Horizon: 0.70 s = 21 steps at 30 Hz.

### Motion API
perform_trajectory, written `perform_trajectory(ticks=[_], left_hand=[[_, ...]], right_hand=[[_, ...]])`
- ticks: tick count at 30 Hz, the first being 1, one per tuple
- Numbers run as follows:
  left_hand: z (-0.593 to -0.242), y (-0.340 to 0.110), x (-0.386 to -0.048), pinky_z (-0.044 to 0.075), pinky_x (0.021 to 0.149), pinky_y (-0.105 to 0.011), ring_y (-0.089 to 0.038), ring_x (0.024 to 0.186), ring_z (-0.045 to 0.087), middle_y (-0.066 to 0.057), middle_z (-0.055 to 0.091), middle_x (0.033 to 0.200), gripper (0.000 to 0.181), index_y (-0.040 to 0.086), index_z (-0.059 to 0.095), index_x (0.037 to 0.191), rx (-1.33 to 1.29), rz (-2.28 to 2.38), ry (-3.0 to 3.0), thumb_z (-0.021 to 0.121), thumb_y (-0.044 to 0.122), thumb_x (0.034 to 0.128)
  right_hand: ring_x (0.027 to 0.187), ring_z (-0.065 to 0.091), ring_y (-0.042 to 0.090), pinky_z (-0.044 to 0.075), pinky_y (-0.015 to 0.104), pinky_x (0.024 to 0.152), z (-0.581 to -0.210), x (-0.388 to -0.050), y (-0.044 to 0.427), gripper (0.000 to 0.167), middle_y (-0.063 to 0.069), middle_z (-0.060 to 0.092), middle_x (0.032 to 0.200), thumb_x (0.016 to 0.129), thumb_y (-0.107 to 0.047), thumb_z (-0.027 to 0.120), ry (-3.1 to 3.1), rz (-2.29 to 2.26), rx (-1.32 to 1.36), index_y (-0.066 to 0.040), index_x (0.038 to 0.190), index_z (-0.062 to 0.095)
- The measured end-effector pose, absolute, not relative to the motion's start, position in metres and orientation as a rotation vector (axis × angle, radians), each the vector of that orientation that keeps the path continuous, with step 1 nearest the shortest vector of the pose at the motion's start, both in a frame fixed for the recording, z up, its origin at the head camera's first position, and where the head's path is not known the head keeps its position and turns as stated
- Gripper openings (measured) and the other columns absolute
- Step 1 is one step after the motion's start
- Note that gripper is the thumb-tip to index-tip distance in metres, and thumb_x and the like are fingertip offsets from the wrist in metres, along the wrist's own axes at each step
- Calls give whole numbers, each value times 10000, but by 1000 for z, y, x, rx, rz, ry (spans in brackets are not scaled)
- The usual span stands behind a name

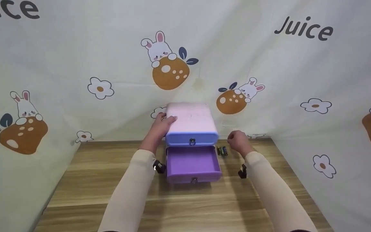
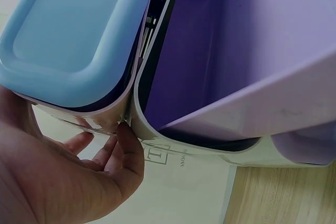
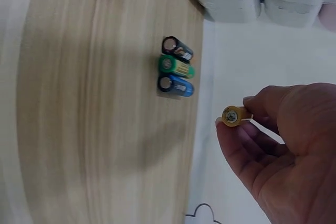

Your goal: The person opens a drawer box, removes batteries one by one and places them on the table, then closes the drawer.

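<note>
Yellow battery (image 3: 231, 116) between fingertips of the right hand (image 3: 291, 148)

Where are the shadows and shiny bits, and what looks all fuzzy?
Head view: soft shadows on the wooden table, below the sleeves; left wrist view: the purple drawer looks pale and glossy towards the right, darker towards the left; right wrist view: a blurry shadow on the wood, and the three batteries have writing too fuzzy to read.
</note>
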State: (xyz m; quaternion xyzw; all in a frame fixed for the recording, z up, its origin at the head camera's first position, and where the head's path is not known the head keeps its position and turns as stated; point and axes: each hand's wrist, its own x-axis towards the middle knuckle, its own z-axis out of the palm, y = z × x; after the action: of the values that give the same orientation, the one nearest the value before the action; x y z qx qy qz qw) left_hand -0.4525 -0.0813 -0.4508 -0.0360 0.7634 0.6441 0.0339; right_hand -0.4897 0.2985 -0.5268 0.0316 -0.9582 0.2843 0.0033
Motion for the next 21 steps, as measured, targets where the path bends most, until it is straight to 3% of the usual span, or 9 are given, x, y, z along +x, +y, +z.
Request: perform_trajectory(ticks=[13, 21], left_hand=[[-451, -82, -452, 443, 1183, -491, -380, 1434, 505, -261, 398, 1684, 839, 79, 329, 1690, -85, 2004, 2351, 685, 465, 1037], [-450, -83, -449, 413, 1212, -509, -375, 1472, 466, -248, 381, 1699, 841, 83, 335, 1688, -83, 2005, 2338, 689, 480, 1036]], right_hand=[[956, 707, 345, 608, 519, 898, -545, -488, 296, 132, 186, 759, 1013, 950, 18, 674, -2961, 900, 107, 58, 1036, 767], [985, 706, 349, 613, 500, 902, -557, -483, 293, 128, 181, 744, 1038, 966, 26, 657, -2918, 1017, 21, 38, 1055, 747]])
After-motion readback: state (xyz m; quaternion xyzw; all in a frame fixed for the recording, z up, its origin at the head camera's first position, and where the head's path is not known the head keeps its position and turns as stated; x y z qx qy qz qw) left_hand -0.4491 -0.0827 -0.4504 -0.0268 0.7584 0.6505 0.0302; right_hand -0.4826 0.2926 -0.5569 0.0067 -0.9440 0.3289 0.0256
